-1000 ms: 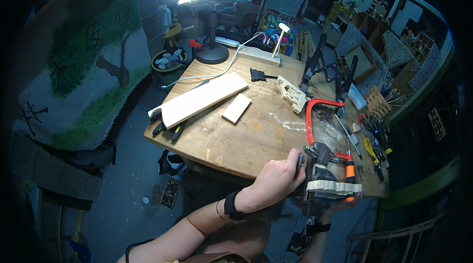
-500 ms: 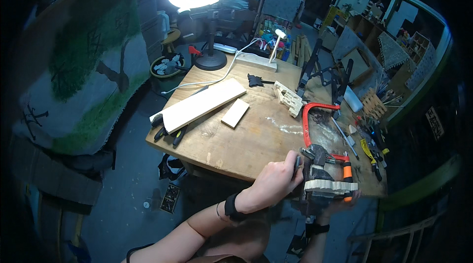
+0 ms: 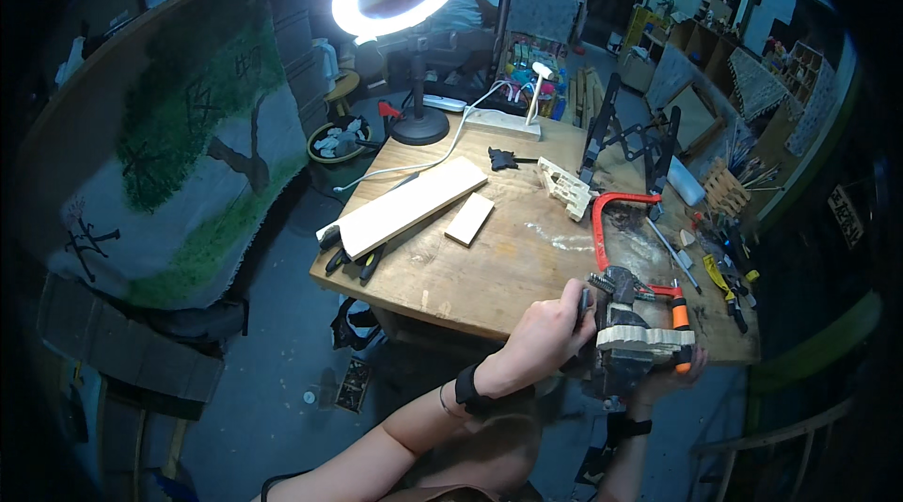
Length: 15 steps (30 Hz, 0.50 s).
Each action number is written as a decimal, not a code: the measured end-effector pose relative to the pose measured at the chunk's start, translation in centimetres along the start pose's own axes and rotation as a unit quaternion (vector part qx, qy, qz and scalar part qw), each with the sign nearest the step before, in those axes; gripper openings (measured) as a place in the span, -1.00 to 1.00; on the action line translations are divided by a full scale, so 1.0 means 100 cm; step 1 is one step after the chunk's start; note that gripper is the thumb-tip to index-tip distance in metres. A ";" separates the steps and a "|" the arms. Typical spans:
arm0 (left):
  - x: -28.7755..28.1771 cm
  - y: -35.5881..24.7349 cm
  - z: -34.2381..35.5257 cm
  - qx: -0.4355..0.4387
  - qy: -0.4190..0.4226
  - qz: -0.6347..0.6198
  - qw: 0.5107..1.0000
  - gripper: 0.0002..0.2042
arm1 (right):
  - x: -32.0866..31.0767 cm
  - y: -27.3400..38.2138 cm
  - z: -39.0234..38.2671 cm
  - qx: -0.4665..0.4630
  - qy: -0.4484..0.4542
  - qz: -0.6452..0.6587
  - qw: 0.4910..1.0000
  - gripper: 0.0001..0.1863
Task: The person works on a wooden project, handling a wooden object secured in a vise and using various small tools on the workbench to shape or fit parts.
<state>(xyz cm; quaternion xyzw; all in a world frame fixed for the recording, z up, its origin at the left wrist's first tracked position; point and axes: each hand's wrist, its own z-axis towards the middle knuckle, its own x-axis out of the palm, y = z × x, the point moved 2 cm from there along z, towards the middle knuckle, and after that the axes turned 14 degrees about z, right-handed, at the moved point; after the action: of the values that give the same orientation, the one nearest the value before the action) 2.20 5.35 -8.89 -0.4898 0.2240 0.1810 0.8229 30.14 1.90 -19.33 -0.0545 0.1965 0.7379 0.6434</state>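
Observation:
A dark bench vise (image 3: 625, 372) stands at the table's front right edge, with a pale wooden piece with a wavy edge (image 3: 644, 339) across its top. My left hand (image 3: 544, 334) is closed around a short dark grey bar (image 3: 584, 302) at the vise's left side. Below the wooden piece's right end is my right hand (image 3: 673, 380), its fingers mostly hidden by the vise and wood. A saw with a red bowed frame (image 3: 599, 224) and an orange and black handle (image 3: 681, 314) lies beside and partly behind the vise, the handle's end close to my right hand.
A long pale board (image 3: 414, 208) lies at the left over black-handled tools (image 3: 369, 267), near a small wooden block (image 3: 469, 220). A cut wooden piece (image 3: 565, 190), ring light (image 3: 420, 121), mallet (image 3: 536, 93) and black folding stand (image 3: 621, 140) sit farther back. Several tools (image 3: 724, 286) crowd the right edge.
The whole view has shifted, so the table appears farther right and slightly higher. Both hands keep their places at the vise, with no clear movement against it.

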 end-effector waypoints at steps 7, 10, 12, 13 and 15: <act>0.001 0.004 0.001 -0.012 0.003 -0.009 1.000 -0.82 | -0.027 0.033 0.013 -0.018 0.110 0.050 0.993 -0.41; 0.003 0.004 0.001 0.022 -0.023 -0.022 0.999 -0.81 | -0.061 0.040 -0.016 0.075 0.137 0.153 0.976 -0.43; 0.001 0.003 0.001 0.019 -0.022 -0.021 0.999 -0.81 | -0.089 0.021 -0.064 0.086 0.250 0.138 0.954 -0.33; -0.001 0.005 -0.001 0.010 -0.020 -0.019 1.000 -0.80 | -0.100 0.016 -0.088 0.136 0.379 0.107 0.909 -0.36; -0.005 0.003 -0.003 0.013 -0.027 -0.017 0.999 -0.81 | -0.137 -0.026 -0.166 0.215 0.590 0.041 0.777 -0.38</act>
<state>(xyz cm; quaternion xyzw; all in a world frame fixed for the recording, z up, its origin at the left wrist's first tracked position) 1.58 5.19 -8.92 -0.4776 0.1955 0.1770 0.8381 32.10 -16.50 -30.59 -0.3318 0.6930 0.5256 0.3652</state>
